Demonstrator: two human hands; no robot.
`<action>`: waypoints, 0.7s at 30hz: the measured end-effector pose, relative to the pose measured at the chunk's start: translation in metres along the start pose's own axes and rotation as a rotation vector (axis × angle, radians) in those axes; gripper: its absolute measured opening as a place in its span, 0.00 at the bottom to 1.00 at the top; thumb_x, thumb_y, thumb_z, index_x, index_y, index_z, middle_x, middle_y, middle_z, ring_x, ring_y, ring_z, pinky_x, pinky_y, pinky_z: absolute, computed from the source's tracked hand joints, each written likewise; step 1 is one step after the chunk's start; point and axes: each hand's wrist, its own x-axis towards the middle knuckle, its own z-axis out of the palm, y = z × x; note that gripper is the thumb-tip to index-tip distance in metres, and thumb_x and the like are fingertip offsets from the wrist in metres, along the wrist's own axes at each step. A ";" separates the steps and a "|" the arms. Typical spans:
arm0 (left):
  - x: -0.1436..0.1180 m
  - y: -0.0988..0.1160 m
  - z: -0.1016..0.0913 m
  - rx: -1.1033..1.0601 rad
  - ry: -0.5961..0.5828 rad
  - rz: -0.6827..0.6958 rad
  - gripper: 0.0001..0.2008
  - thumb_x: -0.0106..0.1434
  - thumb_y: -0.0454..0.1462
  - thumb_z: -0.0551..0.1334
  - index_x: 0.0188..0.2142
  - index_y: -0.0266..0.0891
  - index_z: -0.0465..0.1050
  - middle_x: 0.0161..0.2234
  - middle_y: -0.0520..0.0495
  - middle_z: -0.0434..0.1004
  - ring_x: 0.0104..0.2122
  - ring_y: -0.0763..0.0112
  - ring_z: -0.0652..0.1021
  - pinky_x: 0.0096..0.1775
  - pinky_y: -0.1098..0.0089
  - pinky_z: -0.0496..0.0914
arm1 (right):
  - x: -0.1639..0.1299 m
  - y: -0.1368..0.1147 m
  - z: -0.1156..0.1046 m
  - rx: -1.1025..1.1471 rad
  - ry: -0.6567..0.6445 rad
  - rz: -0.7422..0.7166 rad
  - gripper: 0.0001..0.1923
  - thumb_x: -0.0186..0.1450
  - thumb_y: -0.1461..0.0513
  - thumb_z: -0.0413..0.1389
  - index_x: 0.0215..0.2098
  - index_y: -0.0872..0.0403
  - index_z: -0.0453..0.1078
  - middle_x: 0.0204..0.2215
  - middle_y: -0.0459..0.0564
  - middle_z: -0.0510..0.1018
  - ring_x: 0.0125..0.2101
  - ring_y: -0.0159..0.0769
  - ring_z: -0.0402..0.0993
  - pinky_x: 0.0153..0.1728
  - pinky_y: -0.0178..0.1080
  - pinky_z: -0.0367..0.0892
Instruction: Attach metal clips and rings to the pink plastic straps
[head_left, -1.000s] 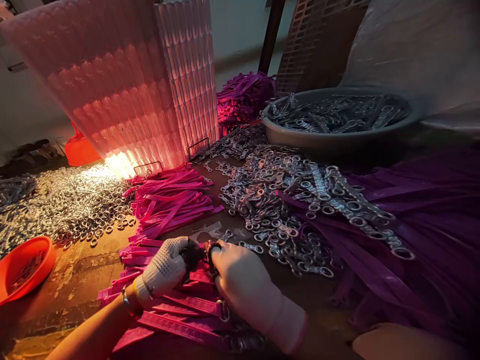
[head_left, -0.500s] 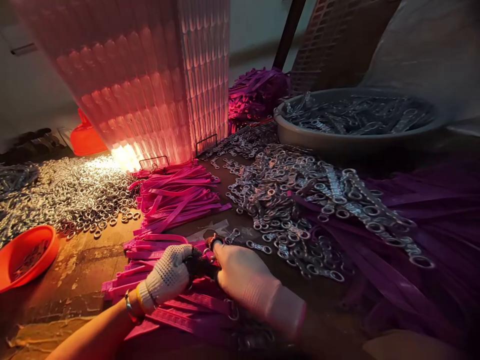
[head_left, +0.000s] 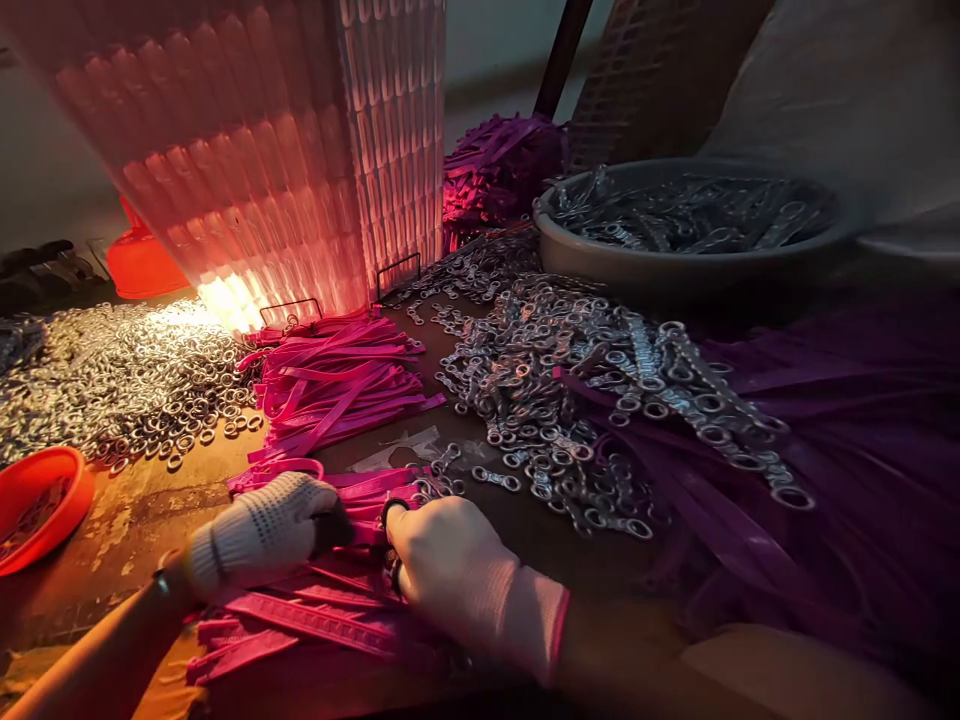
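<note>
Both of my hands wear white knit gloves and rest on a pile of pink plastic straps [head_left: 322, 620] at the near edge of the table. My left hand [head_left: 259, 530] is closed, its dark fingertips pinching a pink strap. My right hand [head_left: 450, 570] is curled with a small metal ring [head_left: 394, 508] at its fingertips, just right of the left hand. A heap of metal ring links [head_left: 570, 410] lies just beyond my right hand.
A glowing ribbed lamp shade [head_left: 247, 150] stands at the back. More pink straps [head_left: 337, 385] lie before it, loose metal rings [head_left: 112, 380] at left, an orange bowl [head_left: 37, 500], a grey basin [head_left: 675, 265] of metal parts, purple straps [head_left: 840, 440] at right.
My hands have drawn slightly apart and shifted left, the left hand pulling back along the strap. The view has shifted a little as well.
</note>
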 end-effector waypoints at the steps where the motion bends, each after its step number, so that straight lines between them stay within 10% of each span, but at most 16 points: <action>1: -0.006 -0.006 -0.010 0.027 0.019 -0.036 0.08 0.56 0.31 0.60 0.25 0.40 0.78 0.23 0.51 0.76 0.22 0.74 0.69 0.25 0.77 0.60 | -0.001 0.000 0.001 0.008 0.000 0.023 0.08 0.60 0.62 0.53 0.37 0.55 0.71 0.27 0.55 0.81 0.29 0.46 0.80 0.27 0.38 0.63; 7: -0.009 -0.016 -0.022 -0.241 0.465 -0.223 0.10 0.59 0.41 0.63 0.35 0.37 0.79 0.23 0.49 0.76 0.19 0.75 0.69 0.21 0.77 0.61 | -0.004 0.006 -0.020 -0.018 -0.110 0.034 0.09 0.61 0.62 0.56 0.40 0.55 0.73 0.35 0.56 0.81 0.35 0.48 0.79 0.32 0.40 0.64; 13: 0.037 0.012 0.027 -1.196 0.027 -0.227 0.20 0.63 0.49 0.59 0.41 0.33 0.75 0.17 0.55 0.65 0.11 0.84 0.55 0.14 0.79 0.51 | 0.003 0.063 -0.036 -0.102 -0.062 0.361 0.13 0.62 0.70 0.50 0.42 0.56 0.74 0.38 0.59 0.80 0.38 0.46 0.78 0.33 0.39 0.61; 21: 0.064 0.020 0.043 -1.412 -0.273 -0.394 0.24 0.63 0.48 0.59 0.46 0.27 0.76 0.24 0.44 0.76 0.11 0.80 0.64 0.13 0.78 0.55 | 0.019 0.096 0.001 -0.028 -0.149 0.445 0.14 0.60 0.72 0.48 0.38 0.55 0.73 0.34 0.56 0.81 0.37 0.42 0.79 0.29 0.37 0.58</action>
